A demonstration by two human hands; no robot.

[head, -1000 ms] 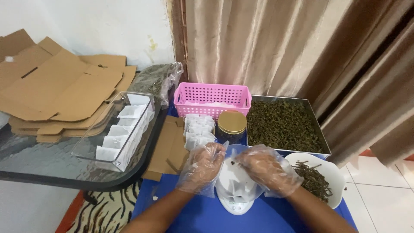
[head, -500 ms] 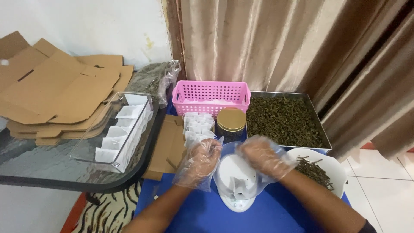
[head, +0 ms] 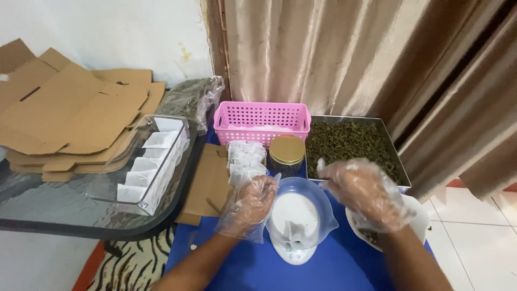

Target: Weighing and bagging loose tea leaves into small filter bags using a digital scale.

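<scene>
Two hands in thin clear plastic gloves, both over a small white kitchen scale topped with a clear plastic bowl (head: pixel 300 215) on the blue surface (head: pixel 344 267). Left hand (head: pixel 249 207) at the bowl's left rim, fingers curled and seemingly pinching a small white empty sachet; grip hard to make out through the glove. Right hand (head: pixel 367 194) raised just right of the bowl, loosely curled, holding nothing certain. One more white sachet (head: pixel 295 230) lying inside the bowl. Close behind: stack of white sachets (head: pixel 245 160), gold-lidded dark jar (head: pixel 286 153), pink perforated basket (head: pixel 262 122), metal tray of dried green leaves (head: pixel 351 143); white bowl of leaves (head: pixel 417 221) under the right wrist. Likely risks: bowl nudged off the scale by either wrist, sachet slipping in the loose glove, leaves knocked from the crowded white bowl.
</scene>
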